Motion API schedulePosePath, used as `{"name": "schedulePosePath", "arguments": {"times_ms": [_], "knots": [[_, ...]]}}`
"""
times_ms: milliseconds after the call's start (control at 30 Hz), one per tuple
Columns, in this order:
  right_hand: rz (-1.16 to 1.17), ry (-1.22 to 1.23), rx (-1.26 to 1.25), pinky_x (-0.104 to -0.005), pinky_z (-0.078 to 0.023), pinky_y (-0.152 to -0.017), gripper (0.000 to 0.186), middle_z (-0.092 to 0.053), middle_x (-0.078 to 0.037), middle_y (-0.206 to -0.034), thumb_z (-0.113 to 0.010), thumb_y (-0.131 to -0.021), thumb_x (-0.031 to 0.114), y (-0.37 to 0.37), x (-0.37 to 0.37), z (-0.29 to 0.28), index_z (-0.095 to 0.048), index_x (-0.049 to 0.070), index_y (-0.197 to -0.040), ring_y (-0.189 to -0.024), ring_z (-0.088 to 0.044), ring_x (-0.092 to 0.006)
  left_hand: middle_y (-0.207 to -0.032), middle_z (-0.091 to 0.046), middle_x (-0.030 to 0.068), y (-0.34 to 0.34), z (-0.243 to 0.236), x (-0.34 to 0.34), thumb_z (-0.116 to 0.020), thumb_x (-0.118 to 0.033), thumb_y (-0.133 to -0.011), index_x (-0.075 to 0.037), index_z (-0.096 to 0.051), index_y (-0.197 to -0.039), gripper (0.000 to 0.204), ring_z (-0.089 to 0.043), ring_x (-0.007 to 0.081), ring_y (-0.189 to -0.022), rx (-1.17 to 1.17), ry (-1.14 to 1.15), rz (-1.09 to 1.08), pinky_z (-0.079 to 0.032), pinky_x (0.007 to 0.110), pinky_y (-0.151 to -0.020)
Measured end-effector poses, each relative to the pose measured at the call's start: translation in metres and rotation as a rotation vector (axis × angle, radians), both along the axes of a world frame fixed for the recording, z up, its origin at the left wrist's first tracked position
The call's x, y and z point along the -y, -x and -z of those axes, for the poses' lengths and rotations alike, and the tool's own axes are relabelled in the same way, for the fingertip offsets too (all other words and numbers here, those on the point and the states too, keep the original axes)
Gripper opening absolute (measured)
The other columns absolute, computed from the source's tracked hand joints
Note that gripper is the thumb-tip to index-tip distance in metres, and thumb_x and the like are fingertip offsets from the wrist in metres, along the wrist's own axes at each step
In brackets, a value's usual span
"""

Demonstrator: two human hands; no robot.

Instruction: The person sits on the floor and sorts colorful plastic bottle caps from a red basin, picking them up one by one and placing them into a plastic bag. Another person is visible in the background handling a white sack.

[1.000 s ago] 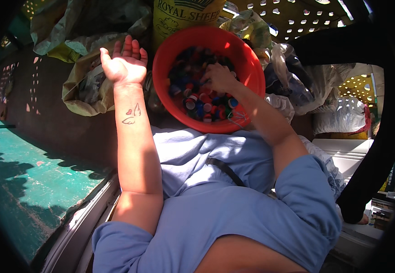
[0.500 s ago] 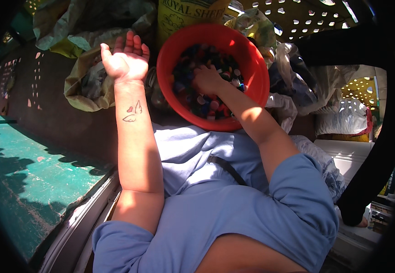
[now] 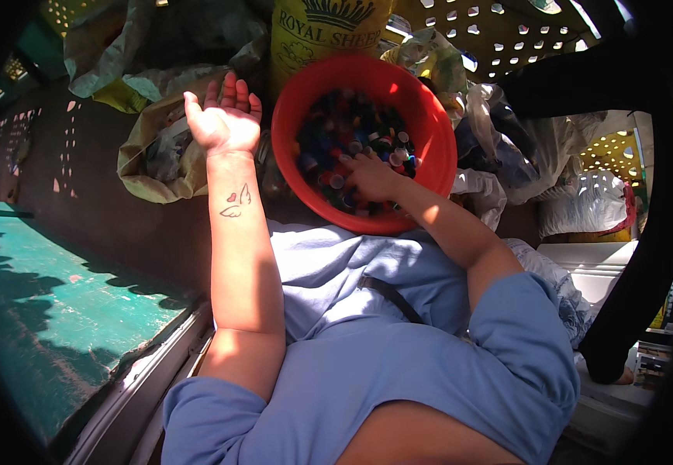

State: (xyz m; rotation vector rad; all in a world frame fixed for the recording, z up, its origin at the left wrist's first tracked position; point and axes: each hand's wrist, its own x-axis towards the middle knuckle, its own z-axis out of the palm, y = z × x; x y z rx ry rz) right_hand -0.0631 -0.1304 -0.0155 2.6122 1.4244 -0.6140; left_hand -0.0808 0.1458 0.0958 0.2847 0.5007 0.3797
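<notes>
My left hand point(image 3: 225, 124) is palm up beside a red plastic tub point(image 3: 437, 143), fingers open and slightly curled, holding nothing. A small inked heart with wings point(image 3: 236, 201) marks that forearm. My right hand point(image 3: 364, 174) is down inside the tub among a heap of small bottle caps point(image 3: 329, 124) in blue, red, white and dark colours. Its fingers are bent and apart, with the tips partly hidden by the caps; I make out nothing held.
A yellow printed sack point(image 3: 325, 35) stands behind the tub. Open sacks point(image 3: 162, 155) and plastic bags point(image 3: 491, 132) surround it, and a white bundle point(image 3: 581, 205) lies right. A green ledge point(image 3: 65, 294) runs left. A person's black-clad limb point(image 3: 623, 325) is at the right.
My right hand has shifted about among the caps and now sits nearer the front of the tub. My left hand stays palm up; the view has moved slightly.
</notes>
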Motion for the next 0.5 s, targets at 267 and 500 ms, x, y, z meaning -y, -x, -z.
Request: {"name": "schedulePosePath", "arguments": {"times_ms": [267, 500], "knots": [[0.337, 0.015, -0.042, -0.0519, -0.04, -0.091, 0.028, -0.054, -0.008, -0.115, -0.069, -0.071, 0.033, -0.023, 0.006, 0.008, -0.072, 0.024, -0.098, -0.114, -0.046, -0.0301, -0.11, -0.055, 0.0072, 0.001, 0.006, -0.006, -0.04, -0.059, -0.088, -0.015, -0.025, -0.141, 0.071, -0.053, 0.0208, -0.092, 0.035, -0.013, 0.027, -0.04, 0.038, -0.081], [0.327, 0.044, -0.032, -0.0511, -0.039, -0.091, 0.034, -0.055, -0.009, -0.115, -0.072, -0.067, 0.03, -0.014, 0.002, 0.008, -0.071, 0.025, -0.1, -0.114, -0.047, -0.0296, -0.112, -0.055, 0.0066, 0.003, 0.013, -0.017, -0.038, -0.058, -0.09, -0.015, -0.029, -0.138, 0.065, -0.055, 0.021, -0.092, 0.054, 0.0, 0.027, -0.043, 0.04, -0.08]]}}
